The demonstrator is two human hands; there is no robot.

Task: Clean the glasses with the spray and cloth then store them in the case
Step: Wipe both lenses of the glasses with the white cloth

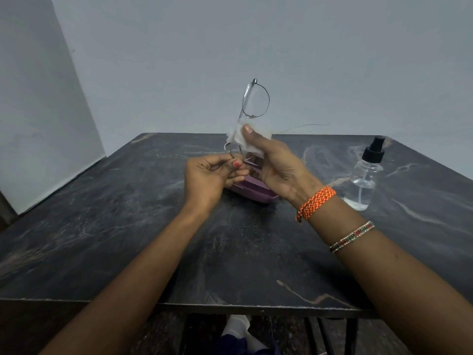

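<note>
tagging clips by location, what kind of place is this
Probably a plain indoor room, home or small workspace; hard to say which. A dark marble-patterned table stands against bare pale walls. On it are only a clear spray bottle and a purple case, so it looks like a staged tabletop setup.

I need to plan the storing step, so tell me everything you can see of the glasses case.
The case is purple and looks like hard plastic. It lies flat on the dark marbled table, near its middle, mostly hidden behind the left hand and the right hand. Only its near edge and part of a tray-like interior show, so it seems open. Neither hand clearly touches it.
</note>
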